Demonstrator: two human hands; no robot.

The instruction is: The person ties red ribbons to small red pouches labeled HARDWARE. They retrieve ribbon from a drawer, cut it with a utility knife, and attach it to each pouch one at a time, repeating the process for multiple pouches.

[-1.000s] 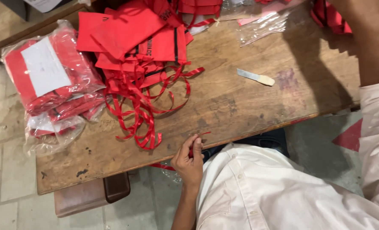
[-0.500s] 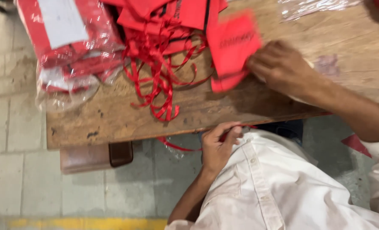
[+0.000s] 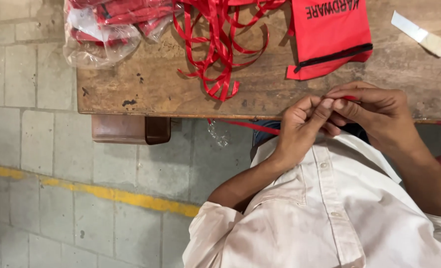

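Both hands meet right of centre in the frame, just below the worktop (image 3: 180, 94) edge. The left hand (image 3: 299, 130) and right hand (image 3: 374, 116) have their fingertips pressed together on a thin red ribbon (image 3: 350, 98), of which only a sliver shows between the fingers. Each grip looks pinched on it, though the fingers hide most of it, so I can't be sure how firmly.

The risk here: that ribbon is slick and narrow, and a loose pinch could let it slide out and drop toward the floor, where another red strip (image 3: 252, 126) already hangs under the worktop edge.

Just above the hands lies the red pouch (image 3: 329, 39) with a black zip. To its left, the ribbon tangle (image 3: 220, 44) could snag anything dragged across it.
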